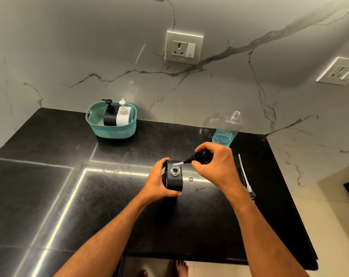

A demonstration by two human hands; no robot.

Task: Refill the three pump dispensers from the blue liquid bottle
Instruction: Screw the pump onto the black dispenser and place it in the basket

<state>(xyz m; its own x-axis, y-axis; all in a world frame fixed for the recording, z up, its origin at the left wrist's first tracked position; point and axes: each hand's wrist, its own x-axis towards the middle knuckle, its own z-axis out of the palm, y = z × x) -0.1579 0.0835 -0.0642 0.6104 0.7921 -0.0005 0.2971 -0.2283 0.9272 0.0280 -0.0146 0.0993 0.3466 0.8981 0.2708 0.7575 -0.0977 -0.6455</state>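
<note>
Hands met over a black dispenser near the middle of the dark worktop. Its round glass neck stood open, with no pump on it. The left hand wrapped its fingers and thumb around the dispenser's body, so that grip was closed on the bottle. The right hand pinched a black pump head between curled fingers and thumb, and a thin pale tube from the pump pointed at the open neck (the tube tip sat just above the rim, maybe touching it, but that was hard to see).

Behind the right hand stood the clear bottle with blue liquid low in its bottom part. Its cap was off and its mouth was open. A second pump with a long tube lay flat on the worktop to the right of the right arm.

Far back on the left sat a teal basket against the marble wall. Inside it stood a black pump dispenser and a white pump dispenser, side by side and touching.
</note>
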